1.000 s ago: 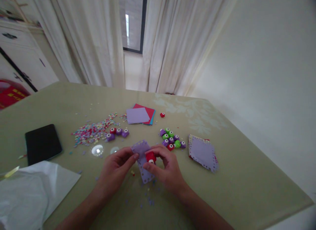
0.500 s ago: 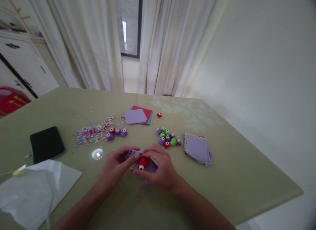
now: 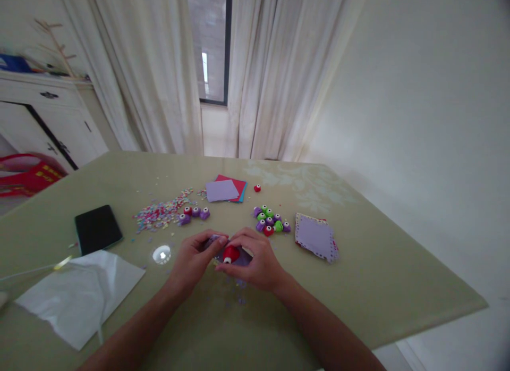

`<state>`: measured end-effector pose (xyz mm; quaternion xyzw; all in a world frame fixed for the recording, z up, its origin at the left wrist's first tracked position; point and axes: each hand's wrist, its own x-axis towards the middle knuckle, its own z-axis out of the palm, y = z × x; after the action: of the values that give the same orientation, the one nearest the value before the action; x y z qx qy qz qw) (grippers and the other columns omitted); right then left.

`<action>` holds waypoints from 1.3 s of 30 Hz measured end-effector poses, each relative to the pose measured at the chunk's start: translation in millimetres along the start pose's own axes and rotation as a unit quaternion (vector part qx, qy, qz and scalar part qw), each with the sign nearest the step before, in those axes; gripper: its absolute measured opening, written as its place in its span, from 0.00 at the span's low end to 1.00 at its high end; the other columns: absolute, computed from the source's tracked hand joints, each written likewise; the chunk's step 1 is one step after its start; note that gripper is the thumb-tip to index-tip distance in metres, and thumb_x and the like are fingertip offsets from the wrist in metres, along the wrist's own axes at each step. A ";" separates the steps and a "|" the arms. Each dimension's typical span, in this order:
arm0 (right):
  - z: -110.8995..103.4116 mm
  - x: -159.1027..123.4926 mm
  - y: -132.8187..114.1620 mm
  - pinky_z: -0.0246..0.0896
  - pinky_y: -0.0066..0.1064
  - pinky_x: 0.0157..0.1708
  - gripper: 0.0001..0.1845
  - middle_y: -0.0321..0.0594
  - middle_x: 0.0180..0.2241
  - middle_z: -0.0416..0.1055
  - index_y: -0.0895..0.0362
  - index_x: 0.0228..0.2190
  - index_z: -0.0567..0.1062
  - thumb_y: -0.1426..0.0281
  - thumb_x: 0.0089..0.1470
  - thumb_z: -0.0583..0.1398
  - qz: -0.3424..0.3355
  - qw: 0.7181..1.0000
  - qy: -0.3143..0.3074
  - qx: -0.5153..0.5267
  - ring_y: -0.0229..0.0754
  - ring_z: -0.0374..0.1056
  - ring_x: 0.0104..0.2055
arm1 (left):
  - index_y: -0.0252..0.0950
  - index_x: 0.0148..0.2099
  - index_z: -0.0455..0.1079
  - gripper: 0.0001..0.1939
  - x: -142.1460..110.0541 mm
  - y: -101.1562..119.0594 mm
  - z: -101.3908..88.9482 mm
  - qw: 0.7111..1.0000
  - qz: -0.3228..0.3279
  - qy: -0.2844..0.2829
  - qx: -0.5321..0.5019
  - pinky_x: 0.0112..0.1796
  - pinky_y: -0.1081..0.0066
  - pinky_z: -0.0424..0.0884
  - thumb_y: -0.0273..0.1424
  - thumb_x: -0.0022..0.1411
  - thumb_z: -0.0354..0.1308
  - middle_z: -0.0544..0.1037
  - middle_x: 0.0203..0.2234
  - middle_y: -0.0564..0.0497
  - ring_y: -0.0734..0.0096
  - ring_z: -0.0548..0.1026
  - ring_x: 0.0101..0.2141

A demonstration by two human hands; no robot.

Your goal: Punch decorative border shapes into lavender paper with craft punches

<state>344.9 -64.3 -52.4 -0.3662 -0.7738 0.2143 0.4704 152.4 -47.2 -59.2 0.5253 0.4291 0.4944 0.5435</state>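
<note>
Near the front middle of the table, my left hand (image 3: pixel 196 255) pinches a sheet of purple paper (image 3: pixel 243 258) between thumb and fingers. My right hand (image 3: pixel 257 258) is closed round a small red craft punch (image 3: pixel 231 253) with a white button, held against that paper. Part of the paper is hidden by my fingers. Purple paper bits (image 3: pixel 240 291) lie on the table below my hands. Just beyond are a cluster of green, purple and red punches (image 3: pixel 270 220) and a smaller group of purple and red ones (image 3: pixel 195 213).
Several punched-edge sheets (image 3: pixel 316 237) are stacked at right. Coloured sheets (image 3: pixel 221 191) and a lone red punch (image 3: pixel 257 188) lie farther back. Left are a confetti pile (image 3: pixel 159 212), a black tablet (image 3: pixel 98 228), a shiny round object (image 3: pixel 161 254) and a white bag (image 3: pixel 85 291).
The camera view has shifted slightly up and to the left. Both hands keep their hold on the paper and red punch, with only slight movement.
</note>
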 end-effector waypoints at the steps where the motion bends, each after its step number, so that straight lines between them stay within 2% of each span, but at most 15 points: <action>1: -0.1 0.7 -0.8 0.69 0.34 0.42 0.23 0.44 0.37 0.80 0.56 0.37 0.83 0.51 0.51 0.77 -0.003 1.000 -0.001 -0.003 0.46 0.75 0.39 | 0.39 0.36 0.87 0.16 -0.7 0.6 0.2 1.000 0.000 -0.002 0.000 0.34 0.70 0.74 0.47 0.57 0.76 0.87 0.28 0.50 0.63 0.80 0.30; 6: -7.2 6.3 -7.0 0.69 0.34 0.41 0.24 0.43 0.37 0.79 0.57 0.37 0.84 0.51 0.49 0.77 0.005 1.000 -0.022 0.011 0.45 0.75 0.38 | 0.38 0.34 0.87 0.19 -0.1 1.7 -3.3 1.000 0.005 0.008 -0.005 0.34 0.71 0.72 0.50 0.56 0.76 0.86 0.28 0.50 0.64 0.79 0.30; 13: -29.7 2.6 -5.2 0.67 0.34 0.39 0.25 0.42 0.33 0.80 0.57 0.32 0.84 0.50 0.46 0.79 0.048 0.997 -0.030 0.048 0.44 0.74 0.35 | 0.39 0.36 0.87 0.20 10.5 2.6 -17.2 0.998 0.017 0.058 -0.020 0.34 0.73 0.70 0.50 0.53 0.78 0.87 0.31 0.49 0.67 0.76 0.33; 19: -37.4 -6.2 0.9 0.67 0.34 0.38 0.26 0.42 0.33 0.80 0.57 0.32 0.85 0.48 0.45 0.78 0.080 0.994 -0.040 0.067 0.44 0.74 0.34 | 0.37 0.35 0.88 0.22 9.1 2.1 -13.7 0.998 -0.012 0.049 -0.030 0.32 0.72 0.69 0.51 0.50 0.79 0.86 0.29 0.47 0.66 0.76 0.31; 26: -38.6 -5.5 2.5 0.65 0.33 0.36 0.26 0.40 0.30 0.79 0.57 0.29 0.84 0.48 0.42 0.79 0.114 0.990 -0.039 0.080 0.42 0.72 0.32 | 0.37 0.36 0.88 0.25 10.8 -0.4 -15.1 0.996 -0.044 0.051 -0.050 0.31 0.73 0.69 0.54 0.49 0.79 0.86 0.29 0.47 0.66 0.76 0.30; 33: -39.7 11.7 -0.3 0.65 0.33 0.38 0.25 0.40 0.32 0.79 0.57 0.30 0.86 0.48 0.44 0.79 0.131 0.979 -0.122 0.095 0.43 0.73 0.34 | 0.37 0.33 0.86 0.23 12.3 1.1 -18.6 0.993 -0.023 0.112 -0.035 0.30 0.74 0.66 0.53 0.49 0.79 0.82 0.26 0.52 0.70 0.71 0.29; 36: -39.1 15.1 3.0 0.64 0.34 0.37 0.25 0.40 0.31 0.79 0.57 0.29 0.86 0.48 0.43 0.79 0.141 0.977 -0.120 0.101 0.43 0.72 0.34 | 0.36 0.33 0.86 0.24 13.0 2.5 -17.4 0.990 -0.037 0.130 -0.044 0.27 0.74 0.65 0.53 0.48 0.79 0.82 0.26 0.51 0.69 0.72 0.28; 39: -33.1 11.6 10.3 0.64 0.35 0.37 0.25 0.40 0.30 0.78 0.57 0.28 0.85 0.48 0.43 0.79 0.173 0.970 -0.103 0.139 0.44 0.72 0.34 | 0.36 0.33 0.85 0.24 13.5 2.4 -14.5 0.987 -0.071 0.121 -0.084 0.26 0.75 0.66 0.51 0.46 0.81 0.82 0.25 0.52 0.71 0.73 0.26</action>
<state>374.6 -49.2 -37.3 -0.4013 -0.7055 0.4342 0.3906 139.8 -31.8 -57.2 0.3825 0.4851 0.5482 0.5638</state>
